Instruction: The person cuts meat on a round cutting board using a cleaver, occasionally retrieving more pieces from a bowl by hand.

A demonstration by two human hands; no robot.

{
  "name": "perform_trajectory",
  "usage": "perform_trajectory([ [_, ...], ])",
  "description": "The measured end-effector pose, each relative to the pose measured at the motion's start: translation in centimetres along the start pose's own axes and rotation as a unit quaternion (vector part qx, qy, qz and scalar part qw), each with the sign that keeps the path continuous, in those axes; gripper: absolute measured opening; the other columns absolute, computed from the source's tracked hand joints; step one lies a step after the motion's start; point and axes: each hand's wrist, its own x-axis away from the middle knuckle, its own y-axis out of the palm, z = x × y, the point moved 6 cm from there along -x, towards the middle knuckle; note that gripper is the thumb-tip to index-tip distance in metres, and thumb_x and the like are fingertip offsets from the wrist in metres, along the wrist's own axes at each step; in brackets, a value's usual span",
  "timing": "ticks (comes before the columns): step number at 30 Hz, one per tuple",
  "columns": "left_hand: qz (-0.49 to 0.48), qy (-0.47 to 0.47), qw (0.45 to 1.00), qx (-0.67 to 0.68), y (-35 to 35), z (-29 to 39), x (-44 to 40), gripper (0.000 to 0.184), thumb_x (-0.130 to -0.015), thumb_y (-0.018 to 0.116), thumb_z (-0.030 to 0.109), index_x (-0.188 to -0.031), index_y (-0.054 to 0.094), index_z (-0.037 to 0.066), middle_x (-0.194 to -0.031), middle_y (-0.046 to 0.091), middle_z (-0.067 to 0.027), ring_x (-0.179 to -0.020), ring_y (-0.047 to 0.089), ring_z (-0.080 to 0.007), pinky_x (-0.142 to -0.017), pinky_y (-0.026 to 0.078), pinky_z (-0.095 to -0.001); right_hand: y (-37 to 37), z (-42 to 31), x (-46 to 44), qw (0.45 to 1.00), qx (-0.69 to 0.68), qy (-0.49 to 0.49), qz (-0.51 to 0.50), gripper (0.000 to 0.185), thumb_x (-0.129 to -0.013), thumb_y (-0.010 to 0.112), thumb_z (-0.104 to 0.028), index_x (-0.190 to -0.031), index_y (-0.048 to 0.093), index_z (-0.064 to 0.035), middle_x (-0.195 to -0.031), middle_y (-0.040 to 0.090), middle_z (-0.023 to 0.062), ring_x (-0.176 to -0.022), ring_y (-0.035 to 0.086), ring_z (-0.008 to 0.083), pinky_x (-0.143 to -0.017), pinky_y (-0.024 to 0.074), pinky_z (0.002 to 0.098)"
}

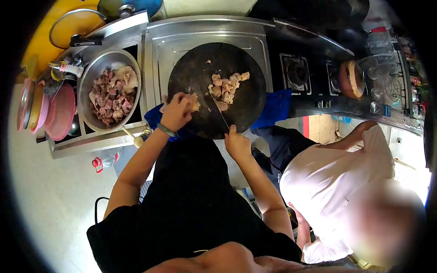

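Observation:
A round dark cutting board rests over the steel counter in front of me. My right hand is closed round the handle of a knife, whose blade reaches across the board. Beside the blade, my left hand has its fingers curled on a pale piece of meat at the board's left part. Right of the blade lies a pile of chopped meat, with small scraps farther back. To the left, a metal bowl contains many meat chunks.
Pink plastic baskets stand at the far left, near a glass lid. Gas burners and a brown pot are on the right. Close on my right, a person in a white shirt bends down. A blue cloth hangs beside the board.

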Motion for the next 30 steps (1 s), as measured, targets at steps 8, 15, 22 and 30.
perform_trajectory([
  [8,0.083,0.13,0.988,0.027,0.4,1.2,0.2,0.05,-0.067,0.074,0.002,-0.114,0.057,0.007,-0.123,0.054,-0.0134,-0.109,0.057,-0.0349,-0.09,0.05,-0.0403,-1.9,-0.8,0.4,0.993,-0.055,-0.027,0.103,0.031,-0.091,0.057,-0.026,-0.109,0.046,-0.0024,-0.06,0.063,0.0156,-0.053,0.065,0.0343,-0.048,0.0521,0.0431],
  [15,0.039,0.156,0.987,0.026,1.0,1.5,0.4,0.048,-0.069,0.073,0.004,-0.114,0.057,0.005,-0.12,0.057,-0.0112,-0.106,0.058,-0.0331,-0.09,0.05,-0.0406,-2.7,-2.5,1.8,0.996,-0.032,-0.042,0.07,0.028,-0.091,0.057,-0.026,-0.103,0.045,-0.0033,-0.057,0.062,0.0131,-0.048,0.063,0.0322,-0.046,0.0513,0.0422],
  [22,0.059,0.181,0.982,-0.018,1.2,1.8,0.1,0.046,-0.068,0.073,0.005,-0.11,0.058,0.004,-0.117,0.056,-0.0124,-0.11,0.055,-0.0348,-0.093,0.049,-0.0412,-2.1,-2.7,1.6,0.996,-0.022,-0.055,0.072,0.03,-0.09,0.059,-0.026,-0.102,0.045,-0.0029,-0.059,0.063,0.0134,-0.05,0.065,0.0305,-0.046,0.0519,0.0405],
  [30,0.03,0.165,0.986,0.023,1.7,0.7,-0.1,0.046,-0.066,0.074,0.004,-0.108,0.058,0.003,-0.115,0.057,-0.014,-0.111,0.056,-0.0352,-0.094,0.049,-0.041,-2.5,-3.1,-0.2,0.997,-0.029,-0.068,0.036,0.033,-0.089,0.059,-0.026,-0.106,0.046,-0.0009,-0.061,0.064,0.0137,-0.055,0.066,0.0313,-0.048,0.0527,0.0412],
])
